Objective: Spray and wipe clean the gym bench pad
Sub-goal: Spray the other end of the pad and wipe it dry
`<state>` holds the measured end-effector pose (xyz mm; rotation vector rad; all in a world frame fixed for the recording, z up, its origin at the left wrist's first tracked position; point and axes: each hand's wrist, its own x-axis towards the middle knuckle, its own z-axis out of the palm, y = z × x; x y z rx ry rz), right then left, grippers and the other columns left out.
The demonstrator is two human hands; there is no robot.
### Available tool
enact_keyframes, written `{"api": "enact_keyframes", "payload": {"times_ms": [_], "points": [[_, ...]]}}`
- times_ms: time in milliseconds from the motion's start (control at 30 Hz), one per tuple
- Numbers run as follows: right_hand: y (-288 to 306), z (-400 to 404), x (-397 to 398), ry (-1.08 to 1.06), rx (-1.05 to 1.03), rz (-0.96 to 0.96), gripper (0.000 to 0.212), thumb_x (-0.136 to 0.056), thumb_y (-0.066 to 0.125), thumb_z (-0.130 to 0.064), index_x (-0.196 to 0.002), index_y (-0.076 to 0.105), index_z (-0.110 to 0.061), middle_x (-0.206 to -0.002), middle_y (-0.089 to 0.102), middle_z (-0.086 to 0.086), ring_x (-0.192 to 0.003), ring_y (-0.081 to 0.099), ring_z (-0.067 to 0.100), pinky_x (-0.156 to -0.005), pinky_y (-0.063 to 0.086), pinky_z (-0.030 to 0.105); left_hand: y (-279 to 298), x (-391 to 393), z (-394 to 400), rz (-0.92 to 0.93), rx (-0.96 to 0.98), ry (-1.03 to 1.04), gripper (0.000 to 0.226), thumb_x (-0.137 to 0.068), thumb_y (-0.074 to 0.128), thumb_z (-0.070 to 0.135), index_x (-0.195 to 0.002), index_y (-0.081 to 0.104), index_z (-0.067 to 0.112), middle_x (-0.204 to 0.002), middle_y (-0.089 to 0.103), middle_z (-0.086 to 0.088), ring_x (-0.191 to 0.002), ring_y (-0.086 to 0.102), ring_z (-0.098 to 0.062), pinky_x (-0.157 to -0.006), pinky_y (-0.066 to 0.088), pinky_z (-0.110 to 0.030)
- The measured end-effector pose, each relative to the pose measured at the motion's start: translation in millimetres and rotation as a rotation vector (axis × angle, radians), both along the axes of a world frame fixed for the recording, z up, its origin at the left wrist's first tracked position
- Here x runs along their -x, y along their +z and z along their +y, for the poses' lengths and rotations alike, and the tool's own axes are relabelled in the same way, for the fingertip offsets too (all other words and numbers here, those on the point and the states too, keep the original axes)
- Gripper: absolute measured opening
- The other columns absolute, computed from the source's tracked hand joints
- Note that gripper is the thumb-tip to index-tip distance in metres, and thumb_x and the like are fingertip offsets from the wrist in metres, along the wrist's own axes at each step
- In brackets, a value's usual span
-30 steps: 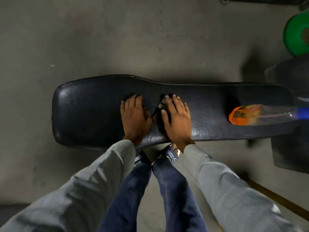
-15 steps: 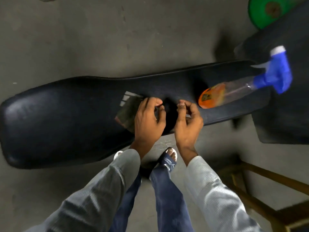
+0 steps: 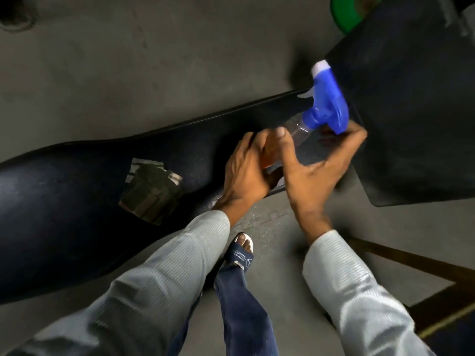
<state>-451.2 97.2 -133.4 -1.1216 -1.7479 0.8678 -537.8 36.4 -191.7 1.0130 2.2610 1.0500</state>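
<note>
At right of centre, the spray bottle (image 3: 299,129) lying on the bench pad (image 3: 64,191) is now clasped by both hands' grips, left hand (image 3: 246,170) and right hand (image 3: 318,168), while the folded cloth (image 3: 150,191), released, is left flat at left.

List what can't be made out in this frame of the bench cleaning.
Head view only:
- spray bottle body: hidden behind left hand and right hand; grip unclear.
- bench pad: left end cut by the frame edge.
- cloth: pattern blurred.
- green disc: mostly hidden.
</note>
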Motion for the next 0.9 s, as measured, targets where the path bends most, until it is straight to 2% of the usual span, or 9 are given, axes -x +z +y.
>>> {"api": "enact_keyframes", "payload": {"times_ms": [100, 200, 267, 367, 500, 600, 667, 767, 900], "points": [[10.9, 23.3, 18.6, 0.167, 0.030, 0.076, 0.065, -0.088, 0.091, -0.030, -0.136, 0.055, -0.004, -0.128, 0.061, 0.008, -0.113, 0.069, 0.029, -0.102, 0.058, 0.051, -4.7, -2.7, 5.1, 0.013, -0.022, 0.065, 0.048, -0.083, 0.076, 0.028, -0.127, 0.064, 0.014, -0.119, 0.063, -0.009, -0.108, 0.066, -0.036, -0.084, 0.055, -0.041], [16.2, 33.0, 29.8, 0.271, -0.002, 0.042, 0.018, -0.096, 0.081, -0.025, -0.103, 0.065, -0.028, -0.096, 0.068, -0.002, -0.085, 0.071, 0.020, -0.082, 0.060, 0.049, -9.9, -5.7, 0.0, 0.029, -0.046, 0.060, 0.050, -0.076, 0.076, 0.026, -0.124, 0.068, 0.013, -0.115, 0.065, -0.010, -0.103, 0.066, -0.036, -0.084, 0.056, -0.043], [17.6, 30.4, 34.1, 0.286, -0.060, -0.038, 0.024, -0.101, 0.075, -0.023, -0.084, 0.058, -0.026, -0.080, 0.060, -0.001, -0.073, 0.058, 0.012, -0.072, 0.053, 0.038, -10.8, -11.6, -9.0, -0.006, -0.075, 0.046, 0.050, -0.074, 0.079, 0.023, -0.122, 0.068, 0.013, -0.113, 0.067, -0.010, -0.100, 0.067, -0.034, -0.082, 0.057, -0.044], [16.6, 12.8, 34.0, 0.369, -0.110, -0.178, 0.036, -0.104, 0.072, -0.027, -0.078, 0.057, -0.007, -0.076, 0.054, 0.004, -0.069, 0.052, 0.016, -0.068, 0.043, 0.026, -10.1, -22.3, -33.0, -0.062, -0.122, -0.024, 0.053, -0.073, 0.085, 0.026, -0.122, 0.068, 0.012, -0.117, 0.070, -0.008, -0.100, 0.071, -0.027, -0.081, 0.060, -0.040], [9.9, -17.3, 22.5, 0.463, -0.006, -0.243, 0.038, -0.105, 0.070, -0.035, -0.080, 0.051, -0.015, -0.075, 0.045, -0.007, -0.067, 0.045, 0.006, -0.067, 0.034, 0.016, -20.3, -29.1, -84.8, -0.025, -0.129, -0.152, 0.056, -0.071, 0.070, 0.039, -0.120, 0.068, 0.011, -0.116, 0.070, -0.010, -0.106, 0.065, -0.024, -0.094, 0.053, -0.032], [-4.5, -39.1, 13.5, 0.463, 0.170, -0.242, 0.044, -0.106, 0.065, -0.043, -0.075, 0.044, -0.020, -0.067, 0.043, -0.010, -0.063, 0.046, 0.006, -0.064, 0.034, 0.018, -43.8, -14.3, -122.9, 0.228, -0.008, -0.057, 0.059, -0.076, 0.062, 0.038, -0.124, 0.069, 0.006, -0.123, 0.068, -0.015, -0.110, 0.063, -0.039, -0.098, 0.049, -0.050], [-21.0, -54.0, 13.4, 0.485, 0.216, -0.307, 0.045, -0.106, 0.058, -0.052, -0.074, 0.045, -0.022, -0.067, 0.045, -0.009, -0.064, 0.050, 0.011, -0.065, 0.037, 0.025, -52.7, 4.8, -142.0, 0.362, 0.063, 0.117, 0.051, -0.082, 0.062, 0.031, -0.128, 0.069, 0.010, -0.130, 0.066, -0.014, -0.115, 0.059, -0.037, -0.100, 0.044, -0.050], [-46.7, -74.4, 18.8, 0.502, 0.252, -0.418, 0.047, -0.104, 0.050, -0.061, -0.075, 0.047, -0.023, -0.070, 0.049, -0.010, -0.069, 0.054, 0.021, -0.069, 0.039, 0.034, -58.0, 34.9, -158.2, 0.440, 0.201, 0.274, 0.043, -0.085, 0.064, 0.026, -0.127, 0.067, 0.014, -0.131, 0.061, -0.015, -0.118, 0.053, -0.036, -0.100, 0.039, -0.051], [-67.6, -89.8, 30.7, 0.466, 0.282, -0.428, 0.048, -0.105, 0.051, -0.057, -0.080, 0.056, -0.017, -0.076, 0.059, 0.001, -0.075, 0.060, 0.030, -0.072, 0.047, 0.042, -68.2, 54.4, -159.3, 0.467, 0.415, 0.279, 0.034, -0.086, 0.063, 0.033, -0.115, 0.059, 0.016, -0.120, 0.056, -0.017, -0.110, 0.052, -0.039, -0.092, 0.039, -0.050]]}}
